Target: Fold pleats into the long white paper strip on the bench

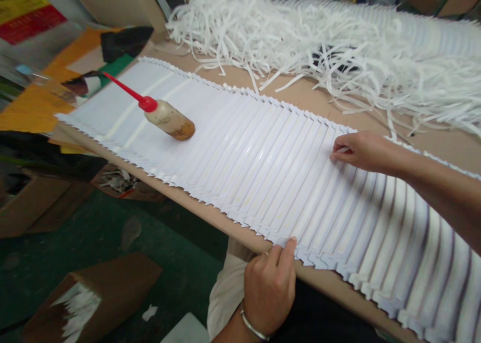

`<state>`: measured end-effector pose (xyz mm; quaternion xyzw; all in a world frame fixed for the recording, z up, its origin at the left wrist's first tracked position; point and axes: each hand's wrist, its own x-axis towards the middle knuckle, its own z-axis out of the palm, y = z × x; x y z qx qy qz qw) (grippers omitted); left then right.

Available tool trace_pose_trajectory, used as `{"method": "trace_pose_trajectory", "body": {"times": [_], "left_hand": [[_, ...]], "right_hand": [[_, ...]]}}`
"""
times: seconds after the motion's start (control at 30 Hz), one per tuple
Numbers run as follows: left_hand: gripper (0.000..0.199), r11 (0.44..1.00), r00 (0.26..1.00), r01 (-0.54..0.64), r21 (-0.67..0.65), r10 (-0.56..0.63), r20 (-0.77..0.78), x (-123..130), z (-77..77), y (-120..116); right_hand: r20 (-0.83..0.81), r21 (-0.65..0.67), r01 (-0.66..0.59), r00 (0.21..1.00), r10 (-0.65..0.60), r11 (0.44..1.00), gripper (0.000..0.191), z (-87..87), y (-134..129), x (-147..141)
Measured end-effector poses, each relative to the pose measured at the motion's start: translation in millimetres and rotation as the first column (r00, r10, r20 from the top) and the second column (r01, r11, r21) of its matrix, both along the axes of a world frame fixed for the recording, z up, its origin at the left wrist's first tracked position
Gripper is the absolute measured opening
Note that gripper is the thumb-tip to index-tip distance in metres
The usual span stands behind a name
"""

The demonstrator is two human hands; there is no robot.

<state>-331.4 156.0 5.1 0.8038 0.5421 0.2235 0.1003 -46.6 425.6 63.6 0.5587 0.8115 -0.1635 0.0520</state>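
A long fanned stack of white paper strips [240, 157] lies overlapped along the board, its edges stepped like a saw. My left hand [268, 288] grips the near edge of this stack between thumb and fingers, with a ring and a bangle visible. My right hand [366, 152] rests on the stack farther along, its fingertips pinched onto the strips. A plastic glue bottle [169, 118] with a long red nozzle [126, 88] lies on the stack's left part, well away from both hands.
Behind the stack, a large heap of white fringed paper [300, 37] covers the brown board [300, 95]. Colored printed sheets [86, 67] lie at the far left. Below the board's near edge are cardboard boxes [93, 303] on a green floor.
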Motion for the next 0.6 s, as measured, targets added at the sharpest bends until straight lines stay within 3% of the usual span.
{"method": "trace_pose_trajectory", "body": {"times": [0.23,0.6], "left_hand": [[0.039,0.999,1.000,-0.010,0.047,0.009,0.028,0,0.5,2],[0.040,0.995,0.999,-0.008,0.102,0.004,0.032,1,-3.9,5]], "right_hand": [[-0.106,0.139,0.092,0.991,-0.077,0.986,0.020,-0.6,34,35],[-0.160,0.227,0.146,0.981,-0.111,0.963,0.022,-37.9,50,43]]}}
